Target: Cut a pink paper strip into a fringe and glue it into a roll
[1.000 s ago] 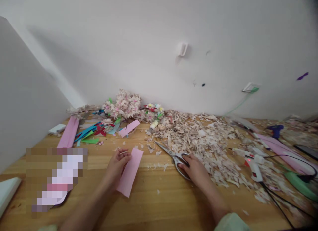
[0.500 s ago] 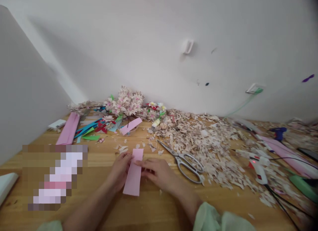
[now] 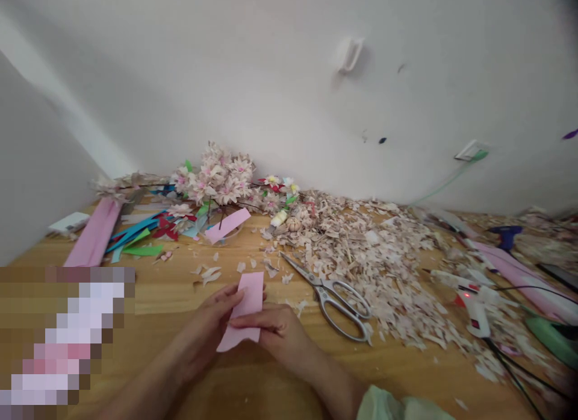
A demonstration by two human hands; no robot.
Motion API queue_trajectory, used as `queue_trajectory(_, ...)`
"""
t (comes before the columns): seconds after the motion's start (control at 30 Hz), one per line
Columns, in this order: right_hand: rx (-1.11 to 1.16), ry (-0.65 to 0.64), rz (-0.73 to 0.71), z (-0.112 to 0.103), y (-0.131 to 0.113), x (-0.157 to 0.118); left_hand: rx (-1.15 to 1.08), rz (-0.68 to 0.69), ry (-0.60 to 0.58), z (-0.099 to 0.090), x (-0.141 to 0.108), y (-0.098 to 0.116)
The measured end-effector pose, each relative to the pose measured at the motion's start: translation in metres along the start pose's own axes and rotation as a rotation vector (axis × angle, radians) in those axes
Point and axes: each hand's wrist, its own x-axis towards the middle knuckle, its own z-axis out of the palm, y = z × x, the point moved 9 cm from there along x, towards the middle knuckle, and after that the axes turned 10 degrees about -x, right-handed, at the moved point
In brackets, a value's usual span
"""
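Between my hands, above the wooden table (image 3: 162,335), is a strip of pink paper (image 3: 251,293), its lower end bent and curling. My left hand (image 3: 217,317) grips its left side, thumb on top and fingertips showing past the right edge. My right hand (image 3: 282,332) pinches the lower part from the right between thumb and fingers. Silver scissors (image 3: 327,293) lie with blades slightly apart, just right of the paper. Another pink strip (image 3: 228,225) rests farther back, by the flowers.
Pale paper flowers (image 3: 223,176) stand against the wall. Dried flakes (image 3: 361,257) cover the table's middle and right. A white glue gun (image 3: 472,305) with a lit red light and a blue glue gun (image 3: 506,234) are at right. Pink paper (image 3: 94,230) lies left; a blurred patch covers the lower left.
My right hand has moved down along the pink paper, and the lower end now curls. My left thumb has come onto its face. The view has shifted a little.
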Motion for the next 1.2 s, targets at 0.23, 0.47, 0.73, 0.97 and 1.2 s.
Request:
queue_trajectory(0.23,0.214,0.163,0.232,-0.008,0.033,0.003,-0.090,0.095,-0.201,0.010,0.007,-0.003)
queue_trajectory(0.47,0.308,0.212,0.369,-0.008,0.047,0.003,-0.069,0.143,-0.375,0.027,0.002,-0.009)
queue_trajectory(0.73,0.272,0.175,0.423,-0.004,0.054,0.002,0.114,0.210,-0.331,0.018,0.010,-0.015)
queue_trajectory(0.97,0.249,0.159,0.458,-0.004,0.058,0.001,0.178,0.266,-0.334,0.018,0.009,-0.014)
queue_trajectory(1.2,0.227,0.141,0.490,-0.004,0.055,0.001,0.149,0.238,-0.306,0.015,0.012,-0.018)
